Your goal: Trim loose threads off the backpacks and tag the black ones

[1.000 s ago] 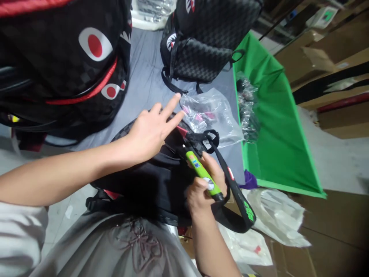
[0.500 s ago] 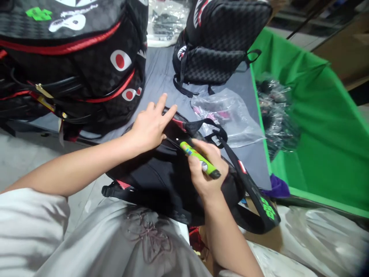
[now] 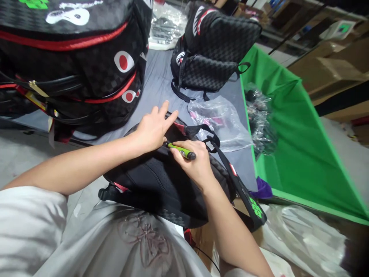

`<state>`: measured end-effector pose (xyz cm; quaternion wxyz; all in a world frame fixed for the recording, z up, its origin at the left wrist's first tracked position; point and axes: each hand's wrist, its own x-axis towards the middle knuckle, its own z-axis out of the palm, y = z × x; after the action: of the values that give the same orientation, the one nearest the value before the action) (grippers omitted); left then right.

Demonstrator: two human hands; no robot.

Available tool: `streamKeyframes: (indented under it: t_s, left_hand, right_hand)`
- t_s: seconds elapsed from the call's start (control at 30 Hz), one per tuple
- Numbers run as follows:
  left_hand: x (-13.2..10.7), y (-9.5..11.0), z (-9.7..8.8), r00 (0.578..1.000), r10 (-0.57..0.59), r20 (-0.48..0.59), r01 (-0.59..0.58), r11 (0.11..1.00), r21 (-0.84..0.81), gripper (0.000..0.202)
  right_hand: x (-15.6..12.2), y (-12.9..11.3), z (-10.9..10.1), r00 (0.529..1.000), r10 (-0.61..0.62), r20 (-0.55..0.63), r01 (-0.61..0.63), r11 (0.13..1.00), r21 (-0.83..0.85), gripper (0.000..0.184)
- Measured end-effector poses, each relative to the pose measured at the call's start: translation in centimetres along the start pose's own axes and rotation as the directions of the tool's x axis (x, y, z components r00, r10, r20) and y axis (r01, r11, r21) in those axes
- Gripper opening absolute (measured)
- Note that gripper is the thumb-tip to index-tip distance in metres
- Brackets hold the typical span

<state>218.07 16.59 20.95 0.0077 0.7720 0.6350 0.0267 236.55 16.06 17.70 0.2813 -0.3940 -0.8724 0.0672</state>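
Observation:
A black backpack (image 3: 161, 177) lies in front of me at the table's near edge, its back panel and straps toward my body. On its upper edge rests my left hand (image 3: 154, 129), open with the fingers spread. My right hand (image 3: 196, 161) is closed around a bright green marker pen (image 3: 182, 151) with a black end. The pen's front end points at the backpack beside my left thumb, but I cannot tell whether it touches. A black strap (image 3: 236, 173) with a green print hangs off the backpack's right side.
Large black checkered backpacks (image 3: 95, 73) with red piping stand at the left. Another checkered backpack (image 3: 213, 54) sits at the table's far side. A clear plastic bag (image 3: 221, 123) lies near my right hand. Beyond the table's right edge is a green fabric bin (image 3: 291, 127) holding wrapped items.
My right hand has tilted and moved slightly left and up, bringing the pen's front end close to my left thumb. My left hand stays on the backpack. The view has shifted slightly.

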Motion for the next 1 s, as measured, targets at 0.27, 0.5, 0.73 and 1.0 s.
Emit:
streamKeyframes:
  t_s: [0.27,0.5,0.73,1.0]
  left_hand:
    - [0.9,-1.8,-0.5,0.992,0.086,0.092,-0.086,0.996,-0.011,0.107]
    - [0.5,-2.7,-2.2,0.969,0.030,0.244,-0.039,0.999,0.036,0.128]
    - [-1.8,-5.6,-0.7,0.966,0.038,0.256,-0.051,0.998,0.044,0.123]
    - [-1.9,-7.1,-0.2,0.968,0.105,0.228,-0.109,0.994,0.007,0.114]
  right_hand:
    - [-1.2,-0.7,0.6,0.993,-0.090,-0.072,0.094,0.994,0.048,0.030]
    - [-2.6,-1.2,3.8,0.968,-0.140,-0.208,0.157,0.985,0.069,0.037]
    - [-3.7,-5.7,4.4,0.952,-0.252,-0.175,0.291,0.922,0.256,0.024]
    - [-1.4,-3.0,4.0,0.959,-0.274,-0.067,0.281,0.914,0.292,0.031]
